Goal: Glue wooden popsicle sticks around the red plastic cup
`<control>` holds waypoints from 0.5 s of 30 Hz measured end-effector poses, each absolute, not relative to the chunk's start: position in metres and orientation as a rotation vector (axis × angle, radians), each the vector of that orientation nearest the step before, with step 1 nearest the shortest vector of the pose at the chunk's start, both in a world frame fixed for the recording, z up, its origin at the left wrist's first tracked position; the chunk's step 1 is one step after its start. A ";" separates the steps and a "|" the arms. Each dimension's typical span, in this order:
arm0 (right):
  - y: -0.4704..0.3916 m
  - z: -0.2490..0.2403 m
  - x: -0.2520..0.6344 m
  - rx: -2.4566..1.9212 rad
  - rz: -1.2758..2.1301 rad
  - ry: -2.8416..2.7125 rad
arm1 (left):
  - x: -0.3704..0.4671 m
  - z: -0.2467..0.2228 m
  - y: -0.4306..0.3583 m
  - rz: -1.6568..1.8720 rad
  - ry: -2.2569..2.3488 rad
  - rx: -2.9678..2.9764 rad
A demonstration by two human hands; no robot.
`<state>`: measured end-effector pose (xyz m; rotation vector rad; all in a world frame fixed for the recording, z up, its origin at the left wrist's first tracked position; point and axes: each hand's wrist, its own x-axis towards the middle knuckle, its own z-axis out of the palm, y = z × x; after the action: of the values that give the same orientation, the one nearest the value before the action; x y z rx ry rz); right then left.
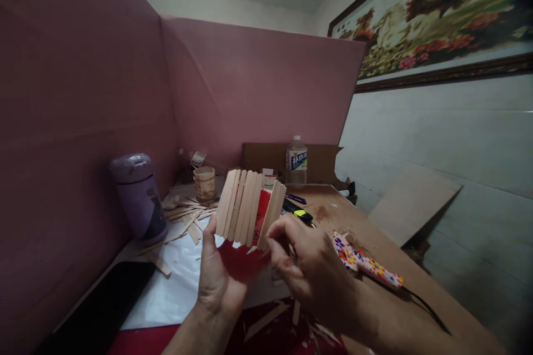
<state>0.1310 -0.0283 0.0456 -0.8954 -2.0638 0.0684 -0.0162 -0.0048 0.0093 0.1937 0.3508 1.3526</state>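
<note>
A red container with pale wooden craft sticks set upright side by side around it is tilted in front of me. Red shows through a gap between the sticks on its right side. My left hand grips it from the left and below, the thumb along its edge. Close to the lower ends of the rightmost sticks, my right hand has its thumb and fingers pinched together. What those fingers hold, if anything, is hidden.
Loose craft sticks lie behind on white sheeting. A purple tumbler and a black flat object are at left. At right lies a flower-patterned glue gun with its cord. Behind are a utility knife and plastic bottle.
</note>
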 end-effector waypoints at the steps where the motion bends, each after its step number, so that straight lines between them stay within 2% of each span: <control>1: -0.028 0.047 0.132 -0.912 0.085 -2.025 | -0.016 0.009 -0.005 1.335 0.344 0.198; 5: -0.014 0.059 0.137 -0.960 0.097 -1.871 | -0.017 0.007 -0.005 1.270 0.324 0.223; 10: 0.001 0.072 0.136 -0.896 -0.104 -1.927 | -0.016 0.007 -0.005 1.268 0.332 0.227; 15: 0.004 0.092 0.140 -1.127 -0.249 -2.111 | -0.015 0.011 -0.008 1.322 0.343 0.221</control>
<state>0.1404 0.0043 0.0924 -1.1267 -2.1107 -0.2489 -0.0154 -0.0079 0.0109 0.2211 0.3430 1.3217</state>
